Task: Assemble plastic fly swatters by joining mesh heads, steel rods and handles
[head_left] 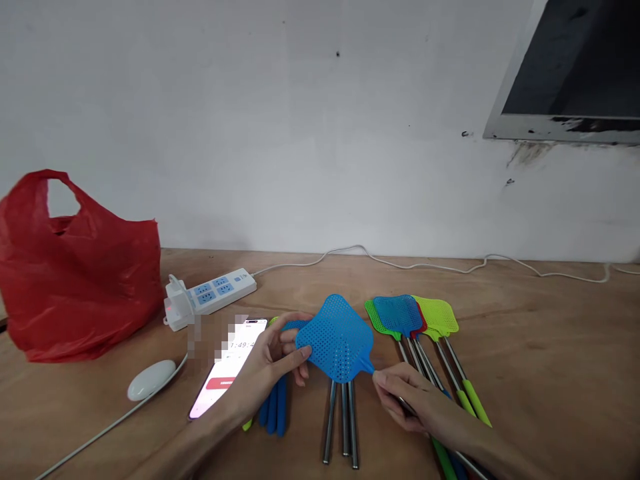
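A blue fly swatter [337, 337] is held tilted above the wooden table. My left hand [275, 353] pinches the left edge of its perforated head, while my right hand [407, 393] closes around its neck; a piece of metal shaft shows by the right fingers. Beneath the swatter lie several bare metal rods [345, 427]. Under my left hand are several blue handles [273, 410], their other ends partly hidden. To the right, lime fly swatters [439, 317], a green one [379, 321], another blue one [399, 313] and a mostly covered red one lie overlapping.
A lit phone [220, 383] lies left of my left hand. Behind it is a white power strip [233, 287] with a plugged-in adapter. A white oval device [150, 380] with a cable and a red plastic bag [95, 287] are farther left. A white cord [425, 267] runs along the wall.
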`<state>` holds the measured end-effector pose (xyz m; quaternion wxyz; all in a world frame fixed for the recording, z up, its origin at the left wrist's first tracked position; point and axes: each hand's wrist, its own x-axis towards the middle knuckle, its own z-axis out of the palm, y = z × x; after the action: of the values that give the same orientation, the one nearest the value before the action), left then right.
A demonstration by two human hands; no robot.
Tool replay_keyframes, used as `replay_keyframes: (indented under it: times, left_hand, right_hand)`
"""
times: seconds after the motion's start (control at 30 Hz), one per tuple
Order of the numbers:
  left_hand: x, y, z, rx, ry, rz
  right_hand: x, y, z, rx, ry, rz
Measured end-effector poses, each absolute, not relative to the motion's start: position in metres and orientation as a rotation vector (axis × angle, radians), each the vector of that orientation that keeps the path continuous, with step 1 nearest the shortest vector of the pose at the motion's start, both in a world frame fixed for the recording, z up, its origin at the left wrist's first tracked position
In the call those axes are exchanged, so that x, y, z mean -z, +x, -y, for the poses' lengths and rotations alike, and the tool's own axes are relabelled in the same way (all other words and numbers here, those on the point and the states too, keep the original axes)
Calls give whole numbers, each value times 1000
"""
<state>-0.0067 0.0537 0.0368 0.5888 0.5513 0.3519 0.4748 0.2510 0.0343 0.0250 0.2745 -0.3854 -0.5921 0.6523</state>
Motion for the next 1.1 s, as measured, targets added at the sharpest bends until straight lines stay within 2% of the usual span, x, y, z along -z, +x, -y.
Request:
replay_keyframes:
  times: [0.5, 0.67, 1.1]
  left_hand:
    - [-38, 3, -47, -1419, 1141, -968]
    - [-44, -14, -58, -1528, 1159, -1128]
    - [-36, -27, -72, -1206, 1774, -1350]
  right_hand:
    - [-8, 234, -28, -1734, -1040, 1581]
    - [-5, 236, -32, -1612, -1075, 1557]
    - [-3, 241, -47, -1724, -1088, 1173]
